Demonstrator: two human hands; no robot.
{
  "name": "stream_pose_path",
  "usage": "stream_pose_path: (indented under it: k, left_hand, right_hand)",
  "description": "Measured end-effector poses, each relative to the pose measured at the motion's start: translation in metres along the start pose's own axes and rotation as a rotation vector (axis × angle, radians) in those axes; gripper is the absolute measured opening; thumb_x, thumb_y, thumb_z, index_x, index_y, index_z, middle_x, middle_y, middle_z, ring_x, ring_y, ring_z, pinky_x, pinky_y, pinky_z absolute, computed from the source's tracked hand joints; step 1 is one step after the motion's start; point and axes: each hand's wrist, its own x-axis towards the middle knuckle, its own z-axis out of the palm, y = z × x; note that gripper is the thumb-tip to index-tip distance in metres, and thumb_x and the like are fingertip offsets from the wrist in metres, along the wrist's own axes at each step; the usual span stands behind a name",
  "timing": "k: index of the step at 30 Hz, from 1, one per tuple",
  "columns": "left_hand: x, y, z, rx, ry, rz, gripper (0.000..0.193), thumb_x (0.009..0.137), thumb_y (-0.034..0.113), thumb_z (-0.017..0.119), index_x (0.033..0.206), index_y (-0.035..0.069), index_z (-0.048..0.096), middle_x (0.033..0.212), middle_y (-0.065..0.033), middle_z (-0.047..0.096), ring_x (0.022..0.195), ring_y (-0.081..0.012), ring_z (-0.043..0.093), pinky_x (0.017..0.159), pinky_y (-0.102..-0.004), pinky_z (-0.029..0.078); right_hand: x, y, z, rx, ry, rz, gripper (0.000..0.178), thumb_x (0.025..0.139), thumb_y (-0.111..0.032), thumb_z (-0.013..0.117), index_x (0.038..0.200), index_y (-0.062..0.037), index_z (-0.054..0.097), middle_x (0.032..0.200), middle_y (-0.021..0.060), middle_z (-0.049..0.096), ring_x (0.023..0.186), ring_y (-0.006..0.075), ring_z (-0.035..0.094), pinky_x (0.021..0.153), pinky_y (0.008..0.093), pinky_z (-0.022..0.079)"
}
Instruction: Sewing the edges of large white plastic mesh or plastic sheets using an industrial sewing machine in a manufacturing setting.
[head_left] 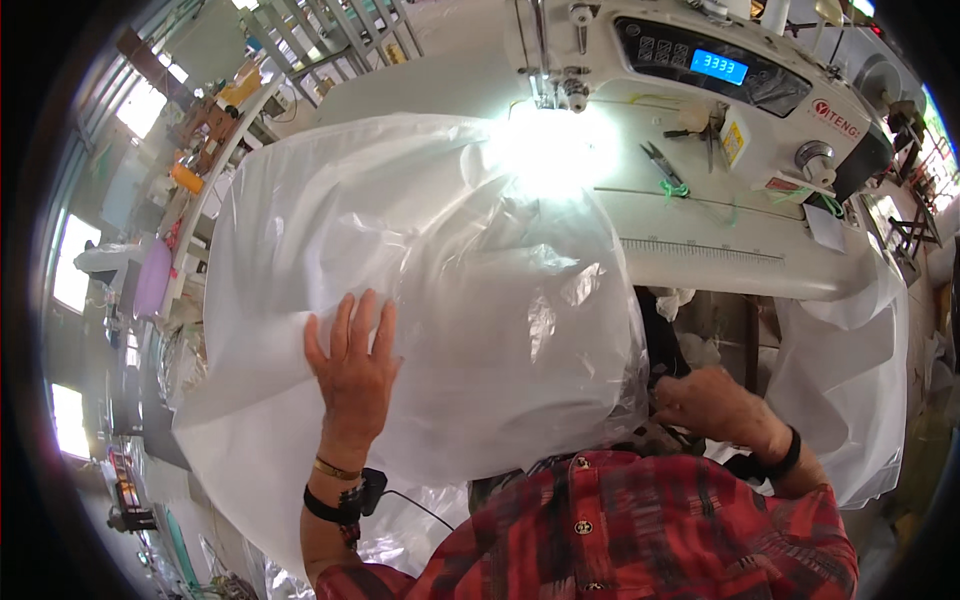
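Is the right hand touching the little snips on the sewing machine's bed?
Apart. The head view shows the snips lying on the white bed, while the right hand is nearer the person, with the bed's front edge plainly between them.

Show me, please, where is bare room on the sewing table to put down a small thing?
The table looks bare behind the plastic sheet, left of the sewing machine. A narrow strip also shows on the near side of the ruler marks. It is crowded around the scissors; in the bright glare I cannot tell.
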Motion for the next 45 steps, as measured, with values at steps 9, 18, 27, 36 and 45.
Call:
stream_pose_path:
  k: [9,18,27,36,45]
  left_hand:
    - [-0.001,-0.068,-0.044,-0.468,0.070,-0.013,0.019,0.075,0.005,0.075,0.091,0.001,0.065,0.086,-0.0076,0.059,0.075,-0.0262,0.055,0.086,-0.0405,0.046]
    - [-0.126,-0.102,-0.138,-1.213,0.980,-0.130,0.022,0.100,0.021,0.036,0.084,0.005,0.038,0.074,-0.0013,0.025,0.071,-0.0181,0.036,0.073,-0.0330,0.033]
    - [-0.166,-0.032,-0.136,-0.956,0.655,-0.500,0.034,0.084,0.032,0.064,0.072,0.005,0.048,0.072,-0.0048,0.053,0.070,-0.0194,0.051,0.066,-0.0343,0.041]
    - [-0.163,0.035,-0.085,-0.951,-0.584,-0.275,0.018,0.080,0.003,0.070,0.098,0.003,0.071,0.093,-0.0125,0.072,0.088,-0.0254,0.069,0.079,-0.0337,0.053]
    - [0.038,0.039,-0.056,-1.183,-0.199,-0.141,0.025,0.087,0.004,0.065,0.111,-0.002,0.065,0.104,-0.0156,0.068,0.091,-0.0216,0.066,0.078,-0.0342,0.052]
  right_hand:
    - [0.118,-0.039,-0.065,-0.031,0.704,-0.569,0.019,0.082,-0.015,0.072,0.092,-0.0045,0.060,0.095,0.0084,0.063,0.093,0.0268,0.061,0.080,0.0393,0.048]
    - [0.167,-0.003,-0.050,0.122,0.710,-0.609,0.018,0.084,-0.010,0.068,0.100,-0.0059,0.062,0.103,0.0076,0.067,0.104,0.0251,0.061,0.093,0.0411,0.046]
    - [0.157,-0.073,-0.052,0.116,0.701,-0.482,0.063,0.089,-0.018,0.065,0.143,-0.0069,0.035,0.076,0.0082,0.064,0.072,0.0317,0.064,0.074,0.0428,0.051]
    - [0.158,-0.066,-0.024,0.058,0.359,-0.618,0.029,0.086,-0.010,0.060,0.113,-0.0041,0.051,0.070,0.0117,0.062,0.058,0.0375,0.058,0.058,0.0466,0.048]
    - [0.150,-0.062,-0.004,0.075,0.532,-0.700,0.022,0.075,-0.003,0.062,0.096,-0.0014,0.054,0.075,0.0127,0.063,0.073,0.0335,0.066,0.064,0.0443,0.050]
